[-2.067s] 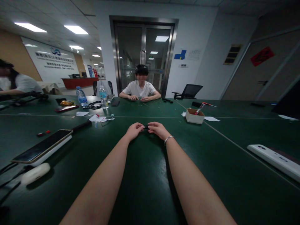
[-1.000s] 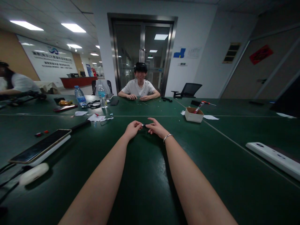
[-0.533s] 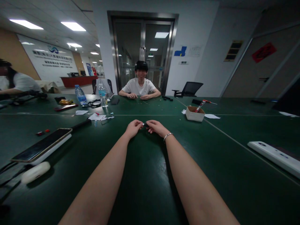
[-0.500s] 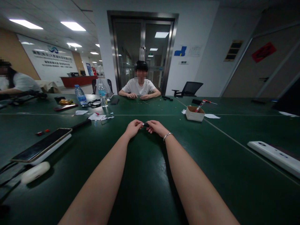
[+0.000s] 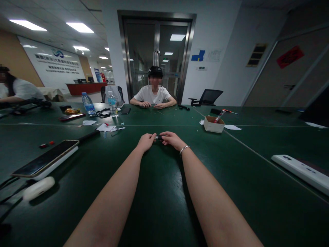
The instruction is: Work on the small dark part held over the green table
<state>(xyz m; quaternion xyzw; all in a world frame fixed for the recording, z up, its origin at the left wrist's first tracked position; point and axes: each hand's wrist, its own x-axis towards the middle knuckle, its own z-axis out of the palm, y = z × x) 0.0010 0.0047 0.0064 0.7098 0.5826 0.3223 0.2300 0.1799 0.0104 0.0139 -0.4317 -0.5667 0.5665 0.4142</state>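
Out over the green table [image 5: 159, 185], both my hands meet at one small black-and-silver object [image 5: 157, 138]. My left hand [image 5: 146, 142] is closed in a pinch on its silver end. Around the black end, the thumb and fingers of my right hand [image 5: 172, 140] are closed, with a silver bangle [image 5: 184, 149] on that wrist. The object lies roughly level between the fingertips, which cover much of it. It is too small for me to tell its exact kind.
Left of my arms lie a phone [image 5: 48, 157] on a white block, and a white rounded device [image 5: 39, 189]. Farther off stand two water bottles [image 5: 112, 104]. An open small box [image 5: 214, 125] holds tools at right. A person [image 5: 153, 92] sits opposite.
My hands have drawn slightly apart sideways, the left one a little lower, and more of the object's silver part shows between them.
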